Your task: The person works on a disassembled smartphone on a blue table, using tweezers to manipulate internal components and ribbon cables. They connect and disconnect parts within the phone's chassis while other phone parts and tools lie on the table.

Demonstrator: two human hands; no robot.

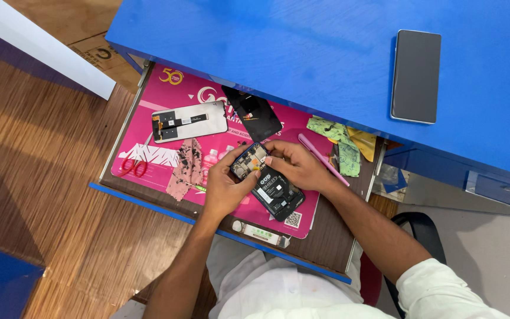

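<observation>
An opened phone (268, 183), its back cover off so the black battery and circuit board show, lies slantwise over the pink mat (166, 94) in the pulled-out drawer (149, 198) of the blue desk (302, 53). The left hand (222, 189) is wrapped around the phone's upper end from the near side, fingers closed on its edge and thumb pressed by the board. The right hand (299, 165) comes in from the other side, its fingers curled down and closed on the top end of the phone, fingertips touching the board. On the mat beyond the phone, toward the desk, lie a grey screen panel (189, 121) and a black screen part (254, 113) with a flex cable. Beside the phone, on the left-hand side, a stained cloth (188, 166) rests on the mat. A pink stick tool (322, 158) lies just past the right hand, next to crumpled green and yellow cloths (345, 142). At the mat's near edge sits a small white strip (261, 233). On the desk top, well apart from the drawer, a dark phone (415, 75) lies face up.
</observation>
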